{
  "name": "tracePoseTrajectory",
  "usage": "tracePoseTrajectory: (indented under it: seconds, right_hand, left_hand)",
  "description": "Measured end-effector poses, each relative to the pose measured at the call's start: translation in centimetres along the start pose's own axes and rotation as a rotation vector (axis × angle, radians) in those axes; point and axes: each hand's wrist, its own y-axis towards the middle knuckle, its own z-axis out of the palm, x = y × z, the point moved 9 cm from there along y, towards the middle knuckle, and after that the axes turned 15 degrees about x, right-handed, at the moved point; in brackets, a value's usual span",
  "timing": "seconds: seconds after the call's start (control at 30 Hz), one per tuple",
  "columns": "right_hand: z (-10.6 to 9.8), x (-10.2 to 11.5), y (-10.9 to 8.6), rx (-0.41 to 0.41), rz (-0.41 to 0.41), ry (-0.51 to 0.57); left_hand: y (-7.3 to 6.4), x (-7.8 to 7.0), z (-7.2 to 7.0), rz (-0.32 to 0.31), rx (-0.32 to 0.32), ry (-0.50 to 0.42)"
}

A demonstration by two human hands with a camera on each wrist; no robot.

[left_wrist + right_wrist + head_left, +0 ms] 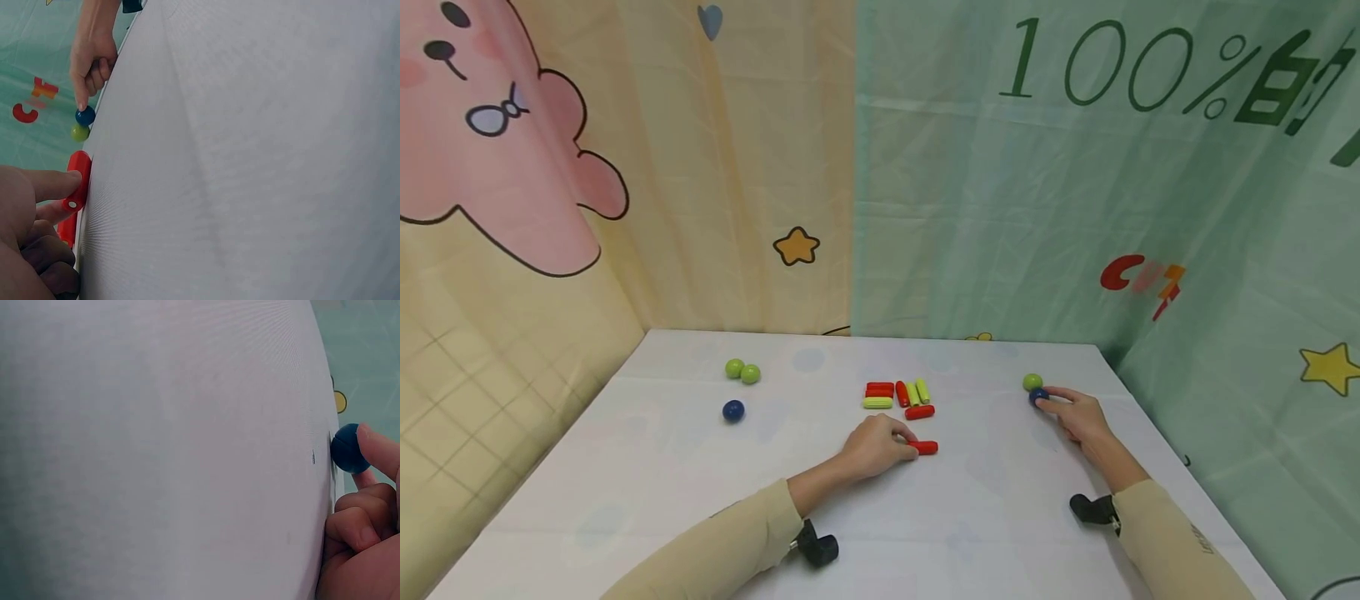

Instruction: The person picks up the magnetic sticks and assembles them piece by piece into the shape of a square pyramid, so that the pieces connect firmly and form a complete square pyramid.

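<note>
Left hand [876,448]: pinching the held red cylinder [927,447], thumb and fingertips closed down to its thickness; other fingers curled under.
Held red cylinder: front of table, nearer the person than the cylinder group; its far end sticks out past the fingers. Can't tell if it's touching the cloth.
Right hand [1078,415]: pinching the held blue ball [1038,396], thumb and finger only a ball's width apart; rest curled in.
Held blue ball: right side of table, just beside the right green ball [1032,382]; contact between them unclear.
Cylinder group, mid-table: red pair [880,393] lying crosswise, one behind the other; crosswise yellow-green cylinder [877,402] along their near side; to their right, a slanted red cylinder [902,393], then two slanted yellow-green cylinders [913,394]; loose red cylinder [920,412] just in front of those.
Left balls: green pair [750,373] side by side, left blue ball [733,411] nearer the person.
Surface: white tablecloth [625,467], faint print.
Backdrop: printed curtains [985,208], cream left, green right.
Wrists: beige sleeves [722,537], black camera mounts [817,546].
</note>
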Motion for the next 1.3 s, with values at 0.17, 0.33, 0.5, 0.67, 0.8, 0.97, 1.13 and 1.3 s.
tracePoseTrajectory:
  seconds: [0.17,0.33,0.5,0.67,0.8,0.97,1.13,1.3]
  right_hand:
    - [0.0,0.2,0.1,-0.005,0.002,-0.031]
    - [0.1,0.5,0.0,-0.011,-0.002,-0.035]
    - [0.0,0.6,-0.1,-0.008,0.0,-0.048]
    - [0.0,0.6,-0.2,-0.005,-0.008,-0.063]
    - [0.0,0.7,-0.4,-0.013,-0.01,-0.065]
    - [0.0,0.7,-0.8,-0.02,-0.01,-0.06]
    - [0.1,0.5,-0.9,-0.017,0.001,-0.062]
    - [0.4,0.7,-1.1,-0.007,0.004,-0.085]
  left_hand:
    - [-0.2,-0.1,-0.2,0.012,-0.009,0.018]
    - [-0.3,-0.2,-0.3,0.02,-0.013,0.027]
    - [-0.2,-0.1,-0.3,0.031,-0.013,0.028]
    - [0.0,0.0,-0.2,0.021,-0.018,0.031]
    - [0.0,-0.1,0.0,0.017,-0.01,0.023]
    - [0.0,-0.2,0.2,0.014,0.002,-0.002]
    - [0.0,-0.2,0.3,0.009,0.0,-0.006]
    - [-0.3,-0.2,0.1,0.004,-0.017,-0.004]
